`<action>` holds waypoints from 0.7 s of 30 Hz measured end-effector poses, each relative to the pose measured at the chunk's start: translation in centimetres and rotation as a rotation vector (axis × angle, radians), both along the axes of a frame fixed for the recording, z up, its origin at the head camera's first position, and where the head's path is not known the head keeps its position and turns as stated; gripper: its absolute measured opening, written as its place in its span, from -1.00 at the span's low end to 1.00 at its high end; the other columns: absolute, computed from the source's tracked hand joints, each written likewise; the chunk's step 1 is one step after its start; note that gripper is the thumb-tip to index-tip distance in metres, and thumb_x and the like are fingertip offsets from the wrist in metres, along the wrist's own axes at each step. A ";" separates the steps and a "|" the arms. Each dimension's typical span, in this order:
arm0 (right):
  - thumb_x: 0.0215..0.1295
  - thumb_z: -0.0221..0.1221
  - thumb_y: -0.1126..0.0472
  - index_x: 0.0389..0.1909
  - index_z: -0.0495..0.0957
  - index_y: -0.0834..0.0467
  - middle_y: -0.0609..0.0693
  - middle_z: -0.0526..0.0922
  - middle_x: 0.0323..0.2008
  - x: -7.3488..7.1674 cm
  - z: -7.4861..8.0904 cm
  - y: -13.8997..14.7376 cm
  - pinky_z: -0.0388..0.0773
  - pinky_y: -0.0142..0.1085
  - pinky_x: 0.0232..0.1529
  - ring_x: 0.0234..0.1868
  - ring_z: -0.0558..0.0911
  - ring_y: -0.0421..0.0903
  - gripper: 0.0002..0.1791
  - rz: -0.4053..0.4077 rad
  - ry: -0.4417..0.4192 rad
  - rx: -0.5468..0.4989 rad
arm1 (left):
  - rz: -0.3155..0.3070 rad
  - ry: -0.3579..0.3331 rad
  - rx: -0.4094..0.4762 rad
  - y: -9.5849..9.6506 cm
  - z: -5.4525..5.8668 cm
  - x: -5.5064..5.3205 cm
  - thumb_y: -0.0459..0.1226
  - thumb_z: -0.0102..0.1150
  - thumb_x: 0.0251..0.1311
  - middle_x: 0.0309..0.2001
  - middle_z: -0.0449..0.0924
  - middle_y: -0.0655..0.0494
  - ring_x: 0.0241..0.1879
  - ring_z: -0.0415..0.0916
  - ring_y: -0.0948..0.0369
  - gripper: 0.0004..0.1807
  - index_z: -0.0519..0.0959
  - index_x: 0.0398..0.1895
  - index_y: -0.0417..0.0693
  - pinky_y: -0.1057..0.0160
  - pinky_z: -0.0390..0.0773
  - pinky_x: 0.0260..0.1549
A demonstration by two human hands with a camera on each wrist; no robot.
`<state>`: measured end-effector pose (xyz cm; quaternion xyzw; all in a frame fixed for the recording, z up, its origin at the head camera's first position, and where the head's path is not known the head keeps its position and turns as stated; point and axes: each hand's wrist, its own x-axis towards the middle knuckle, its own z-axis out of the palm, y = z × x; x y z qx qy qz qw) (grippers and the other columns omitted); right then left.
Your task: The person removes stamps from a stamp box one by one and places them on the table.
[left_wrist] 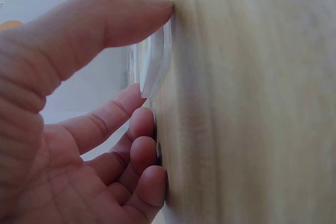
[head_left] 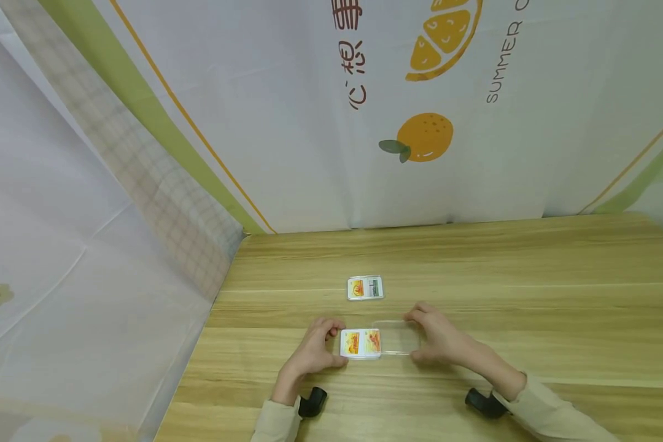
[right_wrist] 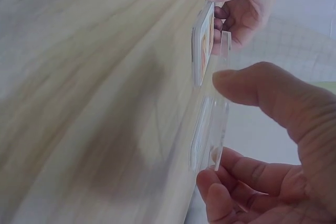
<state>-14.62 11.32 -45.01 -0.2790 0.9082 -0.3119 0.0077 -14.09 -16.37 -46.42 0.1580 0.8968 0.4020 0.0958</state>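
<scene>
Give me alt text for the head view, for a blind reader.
A person's left hand grips a flat case showing two pictures; the right hand holds a clear cover to the case's right. A similar case lies beyond on a wooden table, before a fruit-printed white cloth.

The left hand [head_left: 315, 347] stands at the left, its thumb near and forefinger far, spread in a wide pinch, with the other fingers curled. At the right, the right hand [head_left: 438, 336] faces it, likewise pinching, thumb near and fingers bent far. The right forearm [head_left: 488, 365] slants leftward and far.
</scene>
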 end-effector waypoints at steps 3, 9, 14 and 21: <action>-0.38 0.46 0.31 -0.14 0.53 0.38 0.04 0.48 -0.24 0.0 0.0 0.3 0.52 -0.18 -0.20 -0.25 0.48 -0.07 -0.37 0.001 0.013 0.000 | -0.002 -0.001 0.001 0.0 0.0 0.0 -0.48 0.45 -0.34 -0.27 0.32 0.06 -0.22 0.23 0.14 -0.43 0.48 -0.11 -0.24 0.29 0.33 -0.21; -0.38 0.45 0.30 -0.14 0.53 0.38 0.03 0.48 -0.24 0.1 0.0 1.1 0.52 -0.16 -0.19 -0.23 0.48 -0.06 -0.38 -0.010 0.016 0.018 | -0.005 0.000 0.007 0.1 -0.1 -0.1 -0.49 0.45 -0.33 -0.26 0.32 0.06 -0.21 0.23 0.14 -0.43 0.48 -0.11 -0.24 0.29 0.34 -0.21; -0.38 0.45 0.31 -0.14 0.53 0.38 0.04 0.48 -0.24 0.2 0.0 1.6 0.52 -0.15 -0.19 -0.23 0.48 -0.06 -0.39 -0.008 0.031 0.022 | -0.003 -0.002 0.005 0.1 -0.1 -0.1 -0.48 0.45 -0.33 -0.26 0.32 0.06 -0.21 0.23 0.14 -0.43 0.48 -0.10 -0.24 0.29 0.34 -0.20; -0.40 0.46 0.31 -0.15 0.53 0.38 0.03 0.48 -0.24 0.3 0.1 2.2 0.53 -0.15 -0.19 -0.23 0.49 -0.05 -0.38 -0.001 0.059 0.013 | -0.006 -0.001 0.008 0.0 -0.1 -0.1 -0.49 0.45 -0.32 -0.26 0.31 0.08 -0.20 0.23 0.14 -0.43 0.48 -0.10 -0.25 0.28 0.34 -0.18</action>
